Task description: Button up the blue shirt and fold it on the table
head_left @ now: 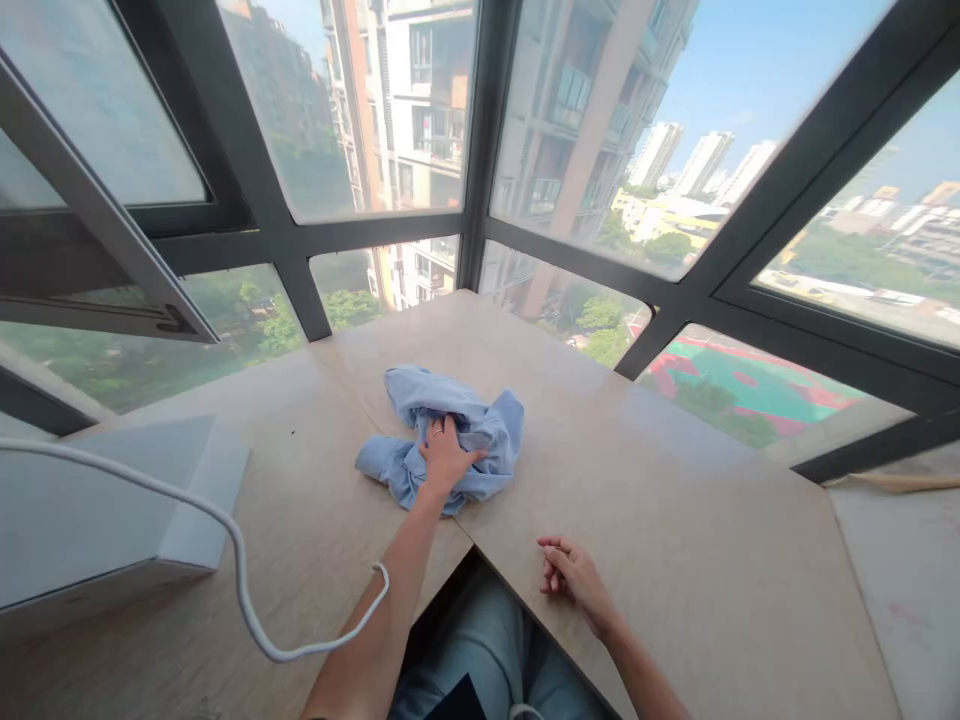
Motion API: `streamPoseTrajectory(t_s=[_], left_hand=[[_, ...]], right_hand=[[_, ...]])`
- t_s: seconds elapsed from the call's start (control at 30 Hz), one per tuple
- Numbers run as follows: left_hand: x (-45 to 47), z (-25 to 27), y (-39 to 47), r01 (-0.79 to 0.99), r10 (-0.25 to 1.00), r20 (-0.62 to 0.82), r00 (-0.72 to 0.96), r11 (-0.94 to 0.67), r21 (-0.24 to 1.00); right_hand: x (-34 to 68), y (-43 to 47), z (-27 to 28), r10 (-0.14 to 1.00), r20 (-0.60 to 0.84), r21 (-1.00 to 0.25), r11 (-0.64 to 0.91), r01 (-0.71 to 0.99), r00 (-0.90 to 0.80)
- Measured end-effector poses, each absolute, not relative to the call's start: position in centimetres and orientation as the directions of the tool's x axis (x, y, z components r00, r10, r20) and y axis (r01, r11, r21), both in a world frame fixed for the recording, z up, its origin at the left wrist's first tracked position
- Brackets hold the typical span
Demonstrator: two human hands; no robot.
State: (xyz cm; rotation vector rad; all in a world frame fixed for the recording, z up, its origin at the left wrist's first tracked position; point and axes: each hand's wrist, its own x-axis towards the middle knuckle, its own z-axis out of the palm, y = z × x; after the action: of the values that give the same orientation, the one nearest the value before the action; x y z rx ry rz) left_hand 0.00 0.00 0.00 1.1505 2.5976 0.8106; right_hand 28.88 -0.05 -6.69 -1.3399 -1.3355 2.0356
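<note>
On my feed, the blue cloth lies bunched, uneven, between the surface's far corner and front cutout. My left hand presses it, fingers spread; I can't tell if they grip. My right hand, loosely half-curled, is empty.

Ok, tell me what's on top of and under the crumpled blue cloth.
The left hand is on top of the blue cloth. The pale tabletop shows around the cloth's edges; what lies directly beneath is covered and cannot be seen.
</note>
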Motion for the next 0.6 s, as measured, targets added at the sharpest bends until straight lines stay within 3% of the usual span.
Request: streamPoseTrajectory(t_s=[0.1,0.2,0.3,0.37,0.5,0.6], left_hand=[[-0.9,-0.5,0.2,0.628,0.762,0.019,-0.648,0.519,0.58],[-1.2,-0.4,0.5,0.521,0.729,0.087,-0.679,0.396,0.756],[-1.4,0.9,0.8,0.293,0.617,0.145,-0.774,0.146,0.945],[-1.5,2.6,1.0,0.162,0.579,0.158,-0.8,-0.046,0.986],[-1.1,7.5,2.1,-0.159,0.619,0.1,-0.779,-0.35,0.923],[-0.7,11.4,4.0,-0.524,0.755,-0.018,-0.656,-0.438,0.731]], right_hand=[[28.8,0.0,-6.6,0.704,-0.519,-0.846,-0.503,0.175,-0.486],[28.8,0.0,-6.3,0.692,-0.531,-0.836,-0.522,0.169,-0.489],[28.9,0.0,-6.0,0.68,-0.543,-0.824,-0.546,0.154,-0.493],[29.0,0.1,-6.0,0.674,-0.546,-0.821,-0.55,0.155,-0.497],[28.8,1.1,-5.6,0.706,-0.513,-0.85,-0.499,0.17,-0.488],[27.8,2.3,-3.9,0.757,-0.418,-0.896,-0.436,0.087,-0.503]])
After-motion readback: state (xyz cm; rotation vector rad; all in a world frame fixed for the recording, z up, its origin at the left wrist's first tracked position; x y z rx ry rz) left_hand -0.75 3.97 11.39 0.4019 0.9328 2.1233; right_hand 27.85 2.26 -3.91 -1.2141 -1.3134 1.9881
